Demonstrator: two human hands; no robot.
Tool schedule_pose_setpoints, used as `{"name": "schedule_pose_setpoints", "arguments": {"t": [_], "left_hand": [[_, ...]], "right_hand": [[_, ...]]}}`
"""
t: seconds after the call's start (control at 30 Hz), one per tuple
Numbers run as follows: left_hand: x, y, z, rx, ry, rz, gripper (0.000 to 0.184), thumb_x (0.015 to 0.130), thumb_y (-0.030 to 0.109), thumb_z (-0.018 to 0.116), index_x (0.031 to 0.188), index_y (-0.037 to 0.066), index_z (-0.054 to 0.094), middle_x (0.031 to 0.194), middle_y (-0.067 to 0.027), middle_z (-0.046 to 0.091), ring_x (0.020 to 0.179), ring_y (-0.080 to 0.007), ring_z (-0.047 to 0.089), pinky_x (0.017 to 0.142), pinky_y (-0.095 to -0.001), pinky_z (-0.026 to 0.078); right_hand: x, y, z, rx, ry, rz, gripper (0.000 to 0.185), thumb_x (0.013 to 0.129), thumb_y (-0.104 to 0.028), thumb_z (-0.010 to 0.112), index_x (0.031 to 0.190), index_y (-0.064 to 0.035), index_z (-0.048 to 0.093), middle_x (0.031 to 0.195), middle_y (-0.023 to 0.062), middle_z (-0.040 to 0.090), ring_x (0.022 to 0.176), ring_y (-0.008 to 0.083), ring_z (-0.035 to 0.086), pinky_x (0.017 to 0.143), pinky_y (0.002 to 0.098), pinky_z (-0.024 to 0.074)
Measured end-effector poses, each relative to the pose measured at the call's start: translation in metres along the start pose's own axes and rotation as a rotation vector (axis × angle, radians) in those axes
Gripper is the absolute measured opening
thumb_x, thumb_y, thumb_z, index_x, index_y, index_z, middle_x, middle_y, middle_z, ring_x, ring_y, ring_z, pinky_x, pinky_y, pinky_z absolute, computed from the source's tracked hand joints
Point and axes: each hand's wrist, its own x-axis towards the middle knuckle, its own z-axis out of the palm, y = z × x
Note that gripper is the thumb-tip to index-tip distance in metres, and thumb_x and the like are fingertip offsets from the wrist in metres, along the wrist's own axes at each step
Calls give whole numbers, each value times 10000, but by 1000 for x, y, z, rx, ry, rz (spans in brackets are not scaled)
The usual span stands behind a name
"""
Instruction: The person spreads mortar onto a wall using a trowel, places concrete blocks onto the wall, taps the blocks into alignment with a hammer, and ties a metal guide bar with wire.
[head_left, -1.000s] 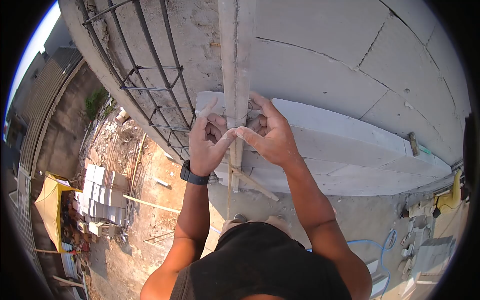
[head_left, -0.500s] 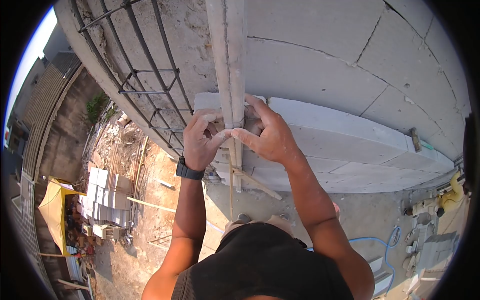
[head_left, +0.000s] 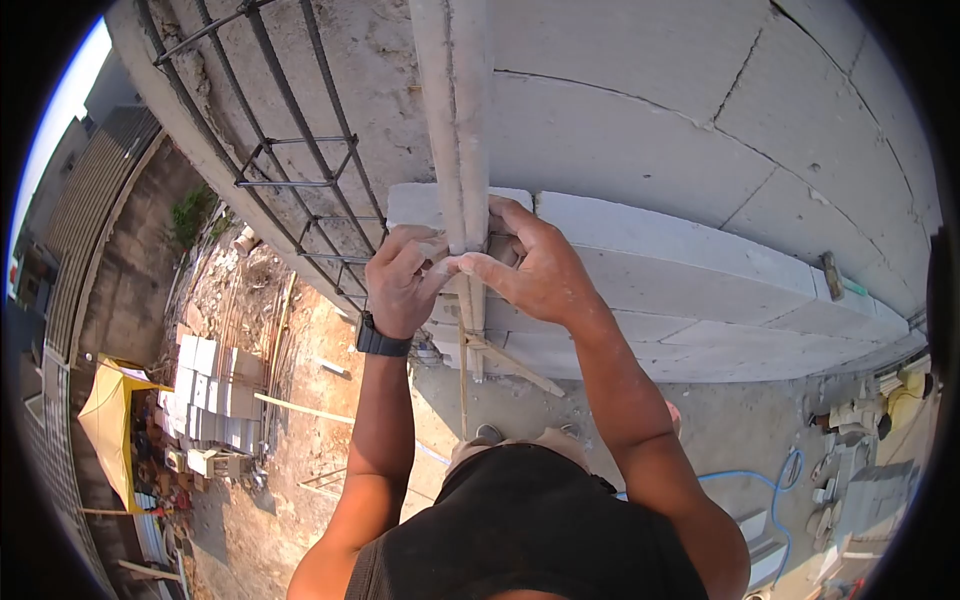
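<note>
A pale upright post (head_left: 454, 130), with a seam down its length, stands before the block wall. My left hand (head_left: 402, 285) is at the post's left side, fingers curled, thumb reaching to its front. On the other side, my right hand (head_left: 535, 262) has its fingers bent around the post's right edge. Both thumbs nearly meet at the front, with tips pressed as in a pinch. A thin line like a wire crosses the post just above them; what the fingertips hold is too small to make out. Behind the hands lies a white block course (head_left: 660, 235).
A rebar cage (head_left: 290, 100) runs along the left. A hammer (head_left: 831, 277) lies on the block ledge. Below are a slanted wooden brace (head_left: 520, 366), a blue hose (head_left: 745, 476), stacked blocks (head_left: 205, 375) and a yellow canopy (head_left: 108, 410). A person in yellow (head_left: 907, 398) is far right.
My left fingers have shifted slightly and curl more beside the post. My right hand stays nearly in place. The person in yellow at far right has changed posture.
</note>
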Motion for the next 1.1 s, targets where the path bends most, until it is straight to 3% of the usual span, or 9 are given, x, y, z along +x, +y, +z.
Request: {"name": "schedule_pose_setpoints", "arguments": {"t": [0.13,0.23,0.3,0.43,0.5,0.63,0.93,1.0,1.1], "left_hand": [[-2,-5,2,23,5,36,268,751,159,829,946,20,708,951,-100,668,737,-213,648,572,-300,519],[-4,-5,5,30,22,28,256,750,152,825,935,21,707,954,-107,669,770,-241,662,584,-311,529],[-6,-8,7,57,57,62,258,743,162,830,927,28,707,944,-107,671,777,-251,664,604,-320,532],[-6,-10,10,90,89,119,267,734,176,838,923,34,713,927,-103,676,781,-255,664,628,-327,533],[-5,-10,11,89,126,162,274,731,193,847,921,42,721,916,-94,682,778,-245,661,638,-326,529],[-5,-5,13,30,143,125,282,731,211,852,922,46,727,916,-89,687,767,-230,655,623,-318,522],[-9,-6,15,19,193,129,303,739,235,852,942,45,730,903,-87,679,724,-204,644,600,-309,511],[-9,0,15,-6,179,68,293,755,216,846,948,32,725,904,-99,674,720,-186,643,599,-298,507],[-13,-3,19,-75,188,28,281,778,183,836,968,16,714,911,-112,671,696,-177,638,592,-286,504]], "right_hand": [[-3,-4,3,69,7,13,642,811,-311,770,1306,28,540,1119,228,661,787,286,673,748,357,530],[-5,-6,6,-231,163,-165,594,821,-297,754,1290,9,557,1122,193,623,717,226,651,714,338,524],[-12,-20,6,-108,182,2,477,823,-211,774,1199,28,603,1084,130,608,691,143,594,661,288,488],[-19,-19,8,-122,242,-6,420,827,-190,759,1158,21,610,1037,116,619,676,135,584,624,288,475],[-20,-16,9,-151,257,-28,406,816,-172,741,1158,-11,596,993,134,616,588,190,612,594,318,502],[-20,-12,15,-48,311,2,368,822,-156,727,1141,-21,604,965,133,640,626,203,634,595,326,508],[-25,-9,14,-210,276,-5,344,849,-184,684,1144,-12,640,1010,177,644,918,358,653,776,410,522],[-26,-2,15,-288,257,8,327,849,-141,693,1142,2,660,966,117,663,677,180,608,623,315,493],[-24,3,19,-254,282,-60,321,849,-136,692,1140,-4,657,862,93,665,645,179,596,604,326,484]]}}
